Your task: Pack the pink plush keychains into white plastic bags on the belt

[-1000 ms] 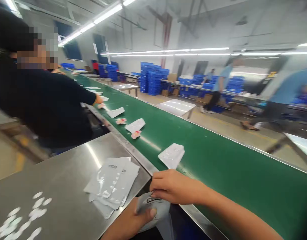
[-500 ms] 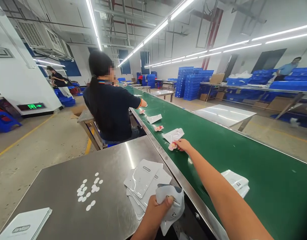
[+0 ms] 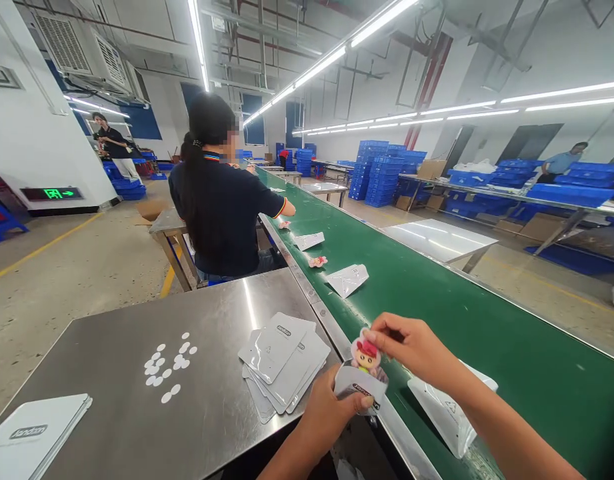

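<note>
My left hand (image 3: pixel 331 407) is closed on a white printed pouch (image 3: pixel 359 385), its mouth spread open and facing up. Between the thumb and fingers of my right hand (image 3: pixel 409 343) is a small doll figure (image 3: pixel 365 353) with a pink bow and a pale pink rim. The figure's lower part is inside the pouch mouth and hidden there. Both hands are over the near edge of the green conveyor belt (image 3: pixel 411 273). Under my right forearm another white pouch (image 3: pixel 444 410) lies on the belt.
On the steel table (image 3: pixel 211 380) are a fanned pile of pouches (image 3: pixel 287 360), scattered white round discs (image 3: pixel 167 367) and a pouch stack (image 3: pixel 37 433). Farther along the belt lie a pouch (image 3: pixel 347 279) and another doll figure (image 3: pixel 317 262). A co-worker (image 3: pixel 221 207) sits at the belt's left side.
My right hand has picked the doll figure up off the belt and brought it back to the pouch. My left hand has raised the pouch slightly, and the figure is now partly inside.
</note>
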Motion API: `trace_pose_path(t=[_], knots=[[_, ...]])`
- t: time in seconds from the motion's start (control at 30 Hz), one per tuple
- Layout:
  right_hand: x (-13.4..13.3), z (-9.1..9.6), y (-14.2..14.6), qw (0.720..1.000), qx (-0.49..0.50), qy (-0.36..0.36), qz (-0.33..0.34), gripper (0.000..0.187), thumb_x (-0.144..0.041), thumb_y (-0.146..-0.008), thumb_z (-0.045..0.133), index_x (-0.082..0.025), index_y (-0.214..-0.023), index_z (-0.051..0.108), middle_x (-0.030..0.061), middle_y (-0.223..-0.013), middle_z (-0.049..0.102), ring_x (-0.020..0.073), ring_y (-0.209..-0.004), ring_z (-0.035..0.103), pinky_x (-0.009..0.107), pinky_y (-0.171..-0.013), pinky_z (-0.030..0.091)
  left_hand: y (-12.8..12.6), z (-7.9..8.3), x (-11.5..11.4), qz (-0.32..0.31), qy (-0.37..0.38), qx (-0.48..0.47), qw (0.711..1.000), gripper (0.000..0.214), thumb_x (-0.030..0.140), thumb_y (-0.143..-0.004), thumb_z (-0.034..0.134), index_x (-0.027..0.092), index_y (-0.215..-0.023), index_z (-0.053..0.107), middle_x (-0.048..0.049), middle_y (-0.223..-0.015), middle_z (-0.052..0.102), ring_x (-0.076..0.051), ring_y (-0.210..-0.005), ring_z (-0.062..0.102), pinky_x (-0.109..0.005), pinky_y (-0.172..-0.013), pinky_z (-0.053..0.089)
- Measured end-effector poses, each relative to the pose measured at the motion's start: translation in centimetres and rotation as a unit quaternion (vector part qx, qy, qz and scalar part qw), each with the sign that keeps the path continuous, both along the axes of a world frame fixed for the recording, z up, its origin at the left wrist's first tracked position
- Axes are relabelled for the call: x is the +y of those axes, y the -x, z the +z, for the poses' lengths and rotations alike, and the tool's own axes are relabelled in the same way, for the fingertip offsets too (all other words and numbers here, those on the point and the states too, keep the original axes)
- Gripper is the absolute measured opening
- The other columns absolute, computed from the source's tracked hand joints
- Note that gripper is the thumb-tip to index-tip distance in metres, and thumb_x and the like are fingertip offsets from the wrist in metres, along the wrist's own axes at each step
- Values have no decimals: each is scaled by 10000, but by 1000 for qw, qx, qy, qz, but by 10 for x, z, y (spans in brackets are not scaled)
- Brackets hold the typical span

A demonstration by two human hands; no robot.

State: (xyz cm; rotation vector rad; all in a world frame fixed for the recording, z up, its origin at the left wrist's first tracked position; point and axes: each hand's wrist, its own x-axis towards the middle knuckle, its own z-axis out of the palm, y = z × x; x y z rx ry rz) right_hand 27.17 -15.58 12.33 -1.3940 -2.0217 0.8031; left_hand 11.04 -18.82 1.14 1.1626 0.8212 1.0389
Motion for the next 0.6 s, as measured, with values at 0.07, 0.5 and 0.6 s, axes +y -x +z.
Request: trace_pose_path(t=[0.07, 0.5, 0.6], knots=[[-12, -2, -3, 998, -62, -4, 20, 275, -420, -852, 466, -208, -737, 598, -16, -631, 585, 101, -558, 494, 206, -502, 399, -4, -2, -3, -8, 0, 1, 1000, 343, 330, -632, 728, 132, -891, 620, -2, -747, 573, -128, -674, 465, -224, -623, 355], [-39, -23, -12, 940, -244, -163, 172, 257, -346, -856, 438, -278, -777, 673, 37, -1293, 494, 284, -1153, 480, 470, -930, 442, 0, 22, -13, -49, -64, 88, 993, 462, 293, -636, 710, 157, -1065, 605, -70, -947, 642, -256, -888, 562, -347, -793, 435], [-23, -17, -32, 966, -193, -152, 80, 307, -360, -885, 386, -249, -772, 649, 64, -1001, 616, 192, -850, 607, 295, -709, 515, 28, 62, -18, -11, -114, 112, 987, 712, 327, -627, 729, 245, -1281, 462, -69, -1312, 484, -311, -1195, 414, -424, -1027, 278]])
